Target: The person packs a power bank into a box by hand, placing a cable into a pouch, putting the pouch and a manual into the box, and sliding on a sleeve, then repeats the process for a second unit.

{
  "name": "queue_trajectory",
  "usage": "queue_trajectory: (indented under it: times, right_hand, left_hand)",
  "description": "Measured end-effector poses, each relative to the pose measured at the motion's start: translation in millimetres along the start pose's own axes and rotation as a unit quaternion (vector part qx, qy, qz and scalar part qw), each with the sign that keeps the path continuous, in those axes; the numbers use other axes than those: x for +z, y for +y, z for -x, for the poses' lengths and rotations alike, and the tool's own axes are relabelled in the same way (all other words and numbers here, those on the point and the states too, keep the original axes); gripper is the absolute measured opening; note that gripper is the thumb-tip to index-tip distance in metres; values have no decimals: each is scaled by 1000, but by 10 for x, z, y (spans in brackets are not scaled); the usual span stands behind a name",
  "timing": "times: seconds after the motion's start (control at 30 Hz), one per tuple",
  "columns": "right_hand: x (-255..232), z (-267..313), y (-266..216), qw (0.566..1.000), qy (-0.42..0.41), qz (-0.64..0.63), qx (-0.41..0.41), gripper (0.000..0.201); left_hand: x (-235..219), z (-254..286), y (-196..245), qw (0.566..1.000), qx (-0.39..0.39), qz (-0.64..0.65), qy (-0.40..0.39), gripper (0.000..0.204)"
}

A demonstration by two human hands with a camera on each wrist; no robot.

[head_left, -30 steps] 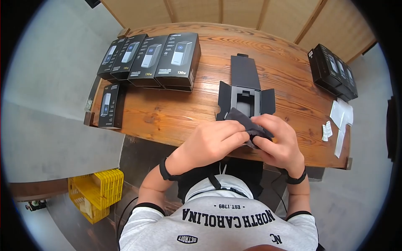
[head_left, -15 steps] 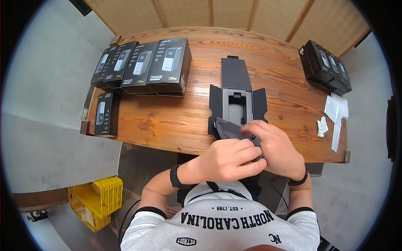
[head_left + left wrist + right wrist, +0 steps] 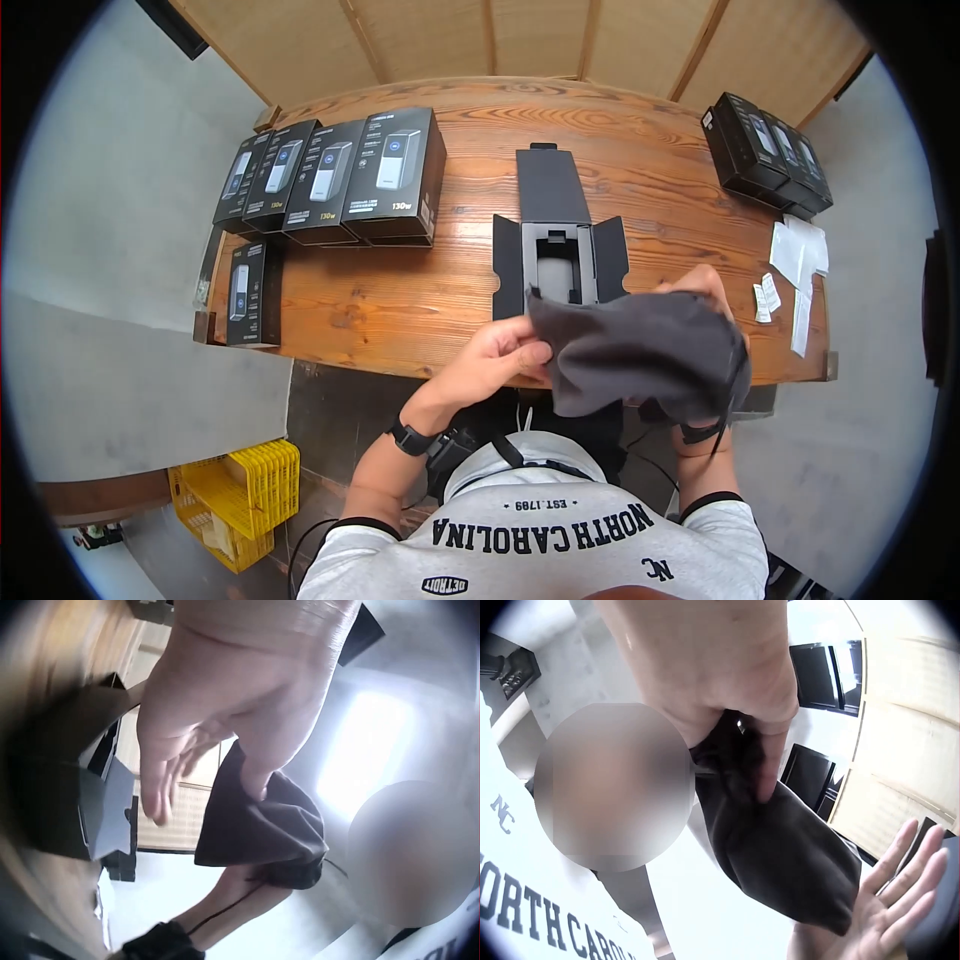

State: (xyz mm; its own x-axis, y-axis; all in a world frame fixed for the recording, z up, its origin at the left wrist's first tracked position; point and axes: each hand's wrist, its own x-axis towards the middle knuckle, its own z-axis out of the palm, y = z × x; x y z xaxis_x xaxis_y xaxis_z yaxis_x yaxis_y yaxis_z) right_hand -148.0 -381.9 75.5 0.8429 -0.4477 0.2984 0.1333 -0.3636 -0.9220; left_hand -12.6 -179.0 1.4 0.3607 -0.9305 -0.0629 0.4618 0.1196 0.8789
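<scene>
A dark grey drawstring pouch (image 3: 635,355) hangs between the two hands, over the table's near edge. My right hand (image 3: 712,682) grips the gathered mouth of the pouch, one finger lying along the cloth; in the head view the pouch hides most of that hand. The left hand (image 3: 490,360) is at the opposite end, its thumb over the edge of the cloth. Its fingers (image 3: 915,892) stretch out fairly straight beside the pouch in the right wrist view. Beyond the pouch stands an opened black box (image 3: 508,265), flaps spread, with a hollow grey insert (image 3: 587,265).
Several black printed boxes (image 3: 390,180) stand in a row at the back left, with another box (image 3: 254,295) before them. More black boxes (image 3: 765,155) are at the back right, near white wrappers (image 3: 797,255). A yellow crate (image 3: 240,490) stands on the floor.
The pouch was bunched up between both hands; now it is spread out and raised to the right. My left hand has moved left and its fingers have loosened.
</scene>
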Motion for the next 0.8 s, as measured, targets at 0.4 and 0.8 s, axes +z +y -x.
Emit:
queue_trajectory:
  times: [0.4, 0.8]
  right_hand:
    - [-51, 424, 1222, 874, 32, -398, 277, 55]
    - [-116, 564, 1350, 777, -187, -560, 220, 51]
  left_hand:
    - [390, -59, 426, 975, 119, -116, 146, 20]
    - [952, -612, 589, 988, 50, 10, 143, 75]
